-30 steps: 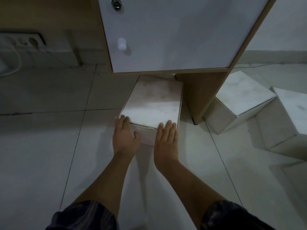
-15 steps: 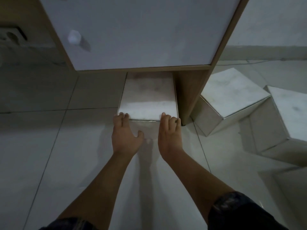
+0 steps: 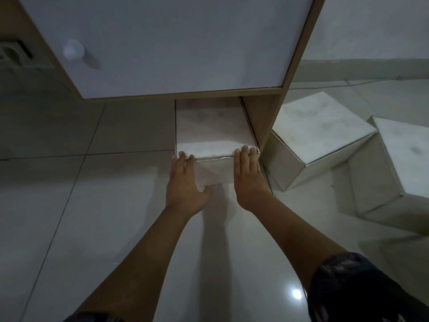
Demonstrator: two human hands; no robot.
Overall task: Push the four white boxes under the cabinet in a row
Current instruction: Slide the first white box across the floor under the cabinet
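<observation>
A white box (image 3: 212, 129) lies on the floor, its far end under the white-doored cabinet (image 3: 162, 43), tight against the cabinet's wooden right side panel (image 3: 264, 117). My left hand (image 3: 185, 184) and my right hand (image 3: 249, 180) press flat against the box's near face, fingertips at its top edge. Both hands hold nothing. Outside the panel, to the right, a second white box (image 3: 318, 129) sits at an angle, and a third white box (image 3: 404, 156) lies beyond it. A corner of another pale box (image 3: 399, 254) shows at the lower right.
Pale floor tiles (image 3: 81, 205) spread to the left and front. A wall socket (image 3: 14, 52) sits at the far left. A thin cable (image 3: 348, 83) runs along the floor near the right wall. The cabinet door carries a round knob (image 3: 73, 49).
The box has slid further under the cabinet and straightened against the side panel. Both hands followed it forward, still flat on its near face.
</observation>
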